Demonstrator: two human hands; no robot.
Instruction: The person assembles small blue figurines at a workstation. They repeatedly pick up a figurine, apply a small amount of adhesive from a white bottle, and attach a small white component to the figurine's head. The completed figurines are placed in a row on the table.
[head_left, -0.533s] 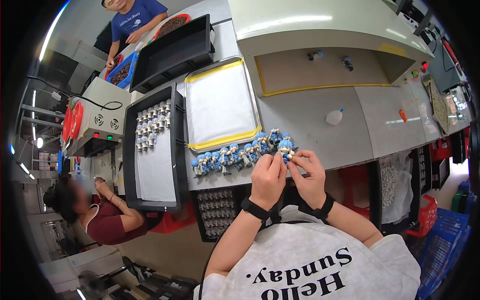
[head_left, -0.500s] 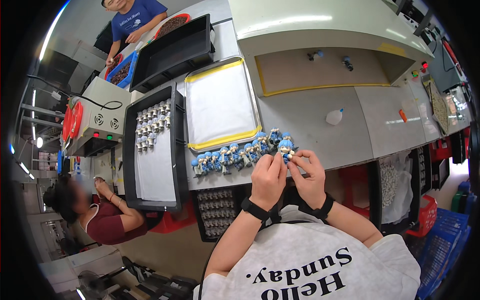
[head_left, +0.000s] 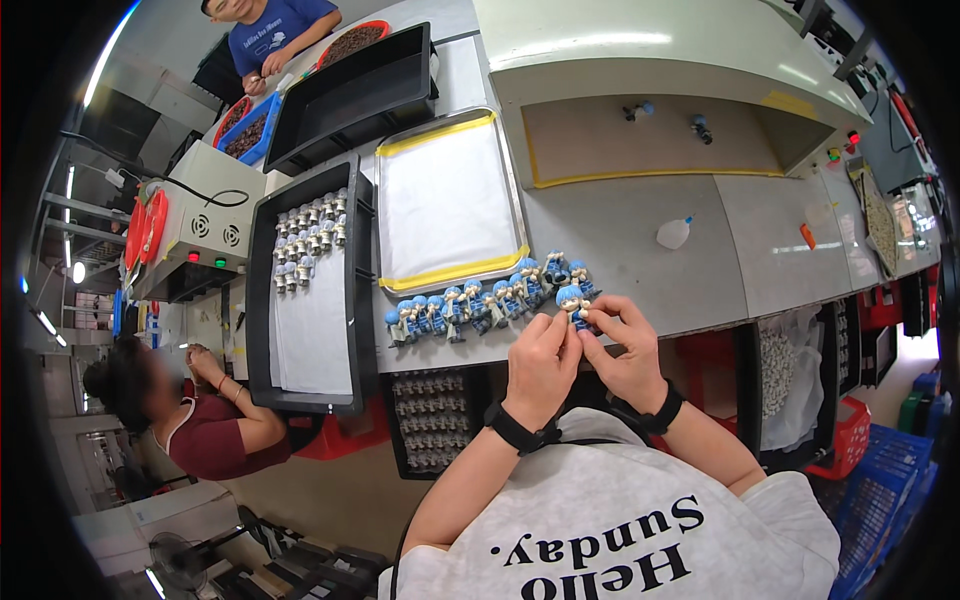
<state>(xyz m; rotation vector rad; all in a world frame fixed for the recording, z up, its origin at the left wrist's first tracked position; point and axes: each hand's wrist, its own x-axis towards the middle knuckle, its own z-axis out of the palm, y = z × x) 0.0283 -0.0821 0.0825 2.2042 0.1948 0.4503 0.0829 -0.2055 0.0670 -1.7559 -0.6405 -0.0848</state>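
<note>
Between my two hands, just over the table's near edge, is a small blue-haired figurine (head_left: 572, 302). The fingers of my left hand (head_left: 541, 362) pinch it low on its left side. Thumb and forefinger of my right hand (head_left: 624, 348) close on its right side. My fingers hide its lower part. Left of it, several more blue-haired figurines (head_left: 455, 308) stand or lean in an uneven row along the table edge. A few others sit just behind the held one.
A white-lined tray (head_left: 452, 205) with yellow tape lies behind the row. The black bin (head_left: 312, 352) on the left holds several small figures on white paper. Under a cream machine hood (head_left: 650, 130) lie two figurines. A white bottle (head_left: 673, 234) stands right. Two co-workers sit left and far left.
The view has shifted slightly. My hands still grip the figurine, lowered a little. The far co-worker's hands have come together; the other co-worker's hands stay raised.
</note>
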